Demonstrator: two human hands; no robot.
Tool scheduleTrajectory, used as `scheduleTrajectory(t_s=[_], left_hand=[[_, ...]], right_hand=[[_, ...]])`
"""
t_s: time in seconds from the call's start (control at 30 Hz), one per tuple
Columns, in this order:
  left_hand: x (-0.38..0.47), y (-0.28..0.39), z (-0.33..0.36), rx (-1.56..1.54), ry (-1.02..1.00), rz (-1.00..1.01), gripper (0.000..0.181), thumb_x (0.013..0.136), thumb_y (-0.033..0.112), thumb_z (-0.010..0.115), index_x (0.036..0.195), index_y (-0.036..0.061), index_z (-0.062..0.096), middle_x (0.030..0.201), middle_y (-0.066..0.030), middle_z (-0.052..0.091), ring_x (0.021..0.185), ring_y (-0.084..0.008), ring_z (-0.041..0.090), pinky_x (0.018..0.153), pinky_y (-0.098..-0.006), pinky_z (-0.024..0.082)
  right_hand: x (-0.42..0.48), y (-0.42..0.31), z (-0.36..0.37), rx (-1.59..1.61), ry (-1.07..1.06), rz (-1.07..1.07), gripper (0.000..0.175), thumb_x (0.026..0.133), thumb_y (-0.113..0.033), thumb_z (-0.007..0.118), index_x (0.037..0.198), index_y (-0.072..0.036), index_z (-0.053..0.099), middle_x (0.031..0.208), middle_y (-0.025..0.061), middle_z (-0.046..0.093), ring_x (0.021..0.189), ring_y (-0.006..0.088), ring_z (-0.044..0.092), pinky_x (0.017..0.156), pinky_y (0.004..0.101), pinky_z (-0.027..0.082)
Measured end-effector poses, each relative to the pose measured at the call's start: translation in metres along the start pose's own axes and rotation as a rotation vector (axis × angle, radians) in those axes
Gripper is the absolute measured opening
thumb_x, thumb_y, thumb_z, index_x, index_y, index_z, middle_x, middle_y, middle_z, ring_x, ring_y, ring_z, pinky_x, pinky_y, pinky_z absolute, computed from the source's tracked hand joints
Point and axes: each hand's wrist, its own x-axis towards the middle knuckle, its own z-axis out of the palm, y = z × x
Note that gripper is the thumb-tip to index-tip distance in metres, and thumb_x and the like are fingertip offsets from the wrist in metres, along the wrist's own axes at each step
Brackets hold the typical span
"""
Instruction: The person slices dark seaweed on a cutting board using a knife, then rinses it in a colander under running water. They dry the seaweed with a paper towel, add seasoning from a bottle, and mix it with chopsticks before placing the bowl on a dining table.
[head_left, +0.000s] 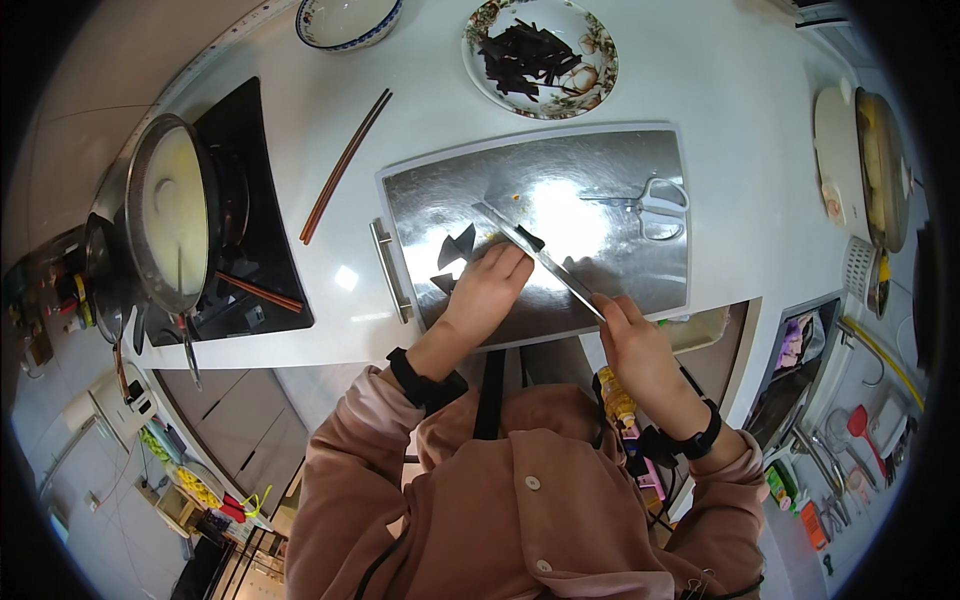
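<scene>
My right hand is closed on the handle end of a knife, whose blade slants up and left across a metal cutting board. Beside the blade, my left hand presses its bent fingers onto the board. A small dark piece of food shows just past the blade. Left of my left hand lie more dark flat pieces. White-handled kitchen scissors rest at the board's right side. Beyond the board, a flower-patterned plate holds dark strips.
A pan of pale liquid stands on the black cooktop at left, with its handle over the counter edge. Chopsticks lie between cooktop and board. A blue-rimmed bowl is at the back, a lidded cooker at far right.
</scene>
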Motion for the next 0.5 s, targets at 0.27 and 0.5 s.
scheduleTrajectory(t_s=[0.27, 0.5], left_hand=[[0.000, -0.002, 0.000, -0.003, -0.019, -0.006, 0.025, 0.074, 0.005, 0.060, 0.099, 0.0028, 0.062, 0.108, -0.0089, 0.057, 0.103, -0.0253, 0.059, 0.081, -0.0348, 0.053], [0.002, -0.003, 0.001, -0.050, 0.016, 0.003, 0.024, 0.074, 0.003, 0.060, 0.098, 0.0016, 0.062, 0.109, -0.0097, 0.058, 0.103, -0.0258, 0.059, 0.083, -0.0353, 0.052]], right_hand=[[0.015, 0.000, 0.014, -0.002, -0.016, 0.012, 0.031, 0.087, -0.004, 0.056, 0.118, -0.005, 0.053, 0.095, 0.0160, 0.059, 0.073, 0.0400, 0.063, 0.060, 0.0474, 0.052], [0.019, 0.006, 0.012, 0.122, 0.077, -0.005, 0.027, 0.091, -0.007, 0.056, 0.118, -0.005, 0.054, 0.092, 0.0161, 0.061, 0.072, 0.0408, 0.063, 0.060, 0.0476, 0.052]])
